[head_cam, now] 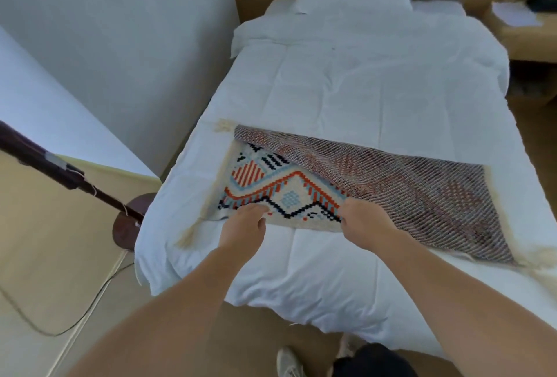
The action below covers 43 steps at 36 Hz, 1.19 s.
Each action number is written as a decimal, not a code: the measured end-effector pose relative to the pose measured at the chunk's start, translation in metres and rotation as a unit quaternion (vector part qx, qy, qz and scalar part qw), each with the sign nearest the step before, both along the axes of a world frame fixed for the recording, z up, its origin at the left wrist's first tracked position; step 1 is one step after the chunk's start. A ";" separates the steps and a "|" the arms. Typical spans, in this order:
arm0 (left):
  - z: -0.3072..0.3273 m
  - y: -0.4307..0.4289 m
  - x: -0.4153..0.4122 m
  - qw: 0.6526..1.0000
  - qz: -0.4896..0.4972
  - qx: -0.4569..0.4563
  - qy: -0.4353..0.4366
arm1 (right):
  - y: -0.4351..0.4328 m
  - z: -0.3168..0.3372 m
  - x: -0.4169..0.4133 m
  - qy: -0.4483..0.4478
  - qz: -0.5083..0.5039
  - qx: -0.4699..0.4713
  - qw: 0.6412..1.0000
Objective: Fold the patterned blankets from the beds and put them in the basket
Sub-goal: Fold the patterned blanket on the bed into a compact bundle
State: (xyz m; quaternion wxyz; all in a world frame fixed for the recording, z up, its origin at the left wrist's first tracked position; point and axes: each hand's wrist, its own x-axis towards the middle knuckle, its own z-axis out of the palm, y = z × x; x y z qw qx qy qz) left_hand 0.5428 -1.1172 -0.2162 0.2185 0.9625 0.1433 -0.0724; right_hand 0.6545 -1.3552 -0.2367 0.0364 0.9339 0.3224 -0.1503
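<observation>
Two bare hands work a patterned blanket [361, 183] lying across the foot of a white-sheeted bed [361, 81]: the left hand [245, 221] pinches its near edge, while the right hand [366, 220] grips the folded-over layer, whose woven underside faces up.

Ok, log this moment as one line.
stage: folding | patterned blanket: on bed, partly folded over | left hand: gripping near edge | right hand: gripping folded layer | basket: not visible
</observation>
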 end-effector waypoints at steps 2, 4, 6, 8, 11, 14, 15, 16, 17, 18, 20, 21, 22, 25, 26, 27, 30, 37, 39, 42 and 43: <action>-0.003 0.010 0.009 1.000 -0.009 0.002 0.004 | 0.009 -0.002 0.006 0.002 -0.007 0.001 1.000; -0.006 0.018 0.020 1.000 -0.020 0.006 0.006 | 0.017 -0.007 0.013 0.003 -0.016 0.011 1.000; -0.010 0.025 0.031 0.999 -0.030 0.012 0.002 | 0.024 -0.013 0.021 -0.001 -0.026 0.012 1.000; -0.012 0.031 0.040 0.999 -0.032 0.006 -0.002 | 0.030 -0.017 0.031 0.004 -0.040 0.017 0.999; -0.014 0.040 0.052 0.999 -0.034 0.010 -0.008 | 0.039 -0.022 0.045 0.020 -0.044 0.035 0.998; -0.016 0.052 0.063 0.999 -0.029 0.021 0.001 | 0.048 -0.028 0.058 0.039 -0.057 0.041 0.997; -0.017 0.056 0.068 0.999 -0.027 0.024 0.005 | 0.052 -0.031 0.064 0.044 -0.061 0.041 0.996; -0.019 0.061 0.072 0.999 -0.027 0.025 0.008 | 0.056 -0.033 0.069 0.046 -0.063 0.043 0.996; -0.021 0.065 0.075 0.999 -0.028 0.025 0.010 | 0.060 -0.035 0.073 0.048 -0.064 0.044 0.996; -0.024 0.070 0.078 0.999 -0.027 0.024 0.012 | 0.063 -0.037 0.078 0.053 -0.064 0.043 0.996; -0.032 0.079 0.084 0.999 -0.022 0.015 0.021 | 0.070 -0.041 0.085 0.064 -0.065 0.041 0.995; -0.036 0.083 0.086 0.999 -0.018 0.009 0.026 | 0.073 -0.044 0.090 0.068 -0.066 0.039 0.995; -0.042 0.088 0.089 0.999 -0.014 0.002 0.030 | 0.076 -0.046 0.095 0.072 -0.069 0.034 0.994; -0.059 0.099 0.105 0.998 -0.033 -0.005 0.049 | 0.085 -0.056 0.113 0.082 -0.093 0.020 0.992; -0.066 0.103 0.112 0.998 -0.044 -0.009 0.054 | 0.089 -0.060 0.119 0.088 -0.101 0.011 0.991; -0.073 0.107 0.119 0.997 -0.053 -0.017 0.060 | 0.095 -0.064 0.124 0.094 -0.106 0.000 0.990; -0.097 0.122 0.142 0.994 -0.083 -0.040 0.064 | 0.112 -0.085 0.137 0.108 -0.128 -0.010 0.986; -0.170 0.164 0.205 0.980 -0.172 -0.078 0.054 | 0.167 -0.155 0.172 0.086 -0.113 0.031 0.989; -0.192 0.176 0.223 0.974 -0.212 -0.070 0.045 | 0.183 -0.174 0.186 0.070 -0.096 0.014 0.993; -0.219 0.191 0.248 0.965 -0.256 -0.045 0.033 | 0.198 -0.197 0.203 0.043 -0.085 -0.039 0.995; -0.227 0.194 0.257 0.963 -0.266 -0.036 0.028 | 0.200 -0.204 0.208 0.033 -0.087 -0.055 0.994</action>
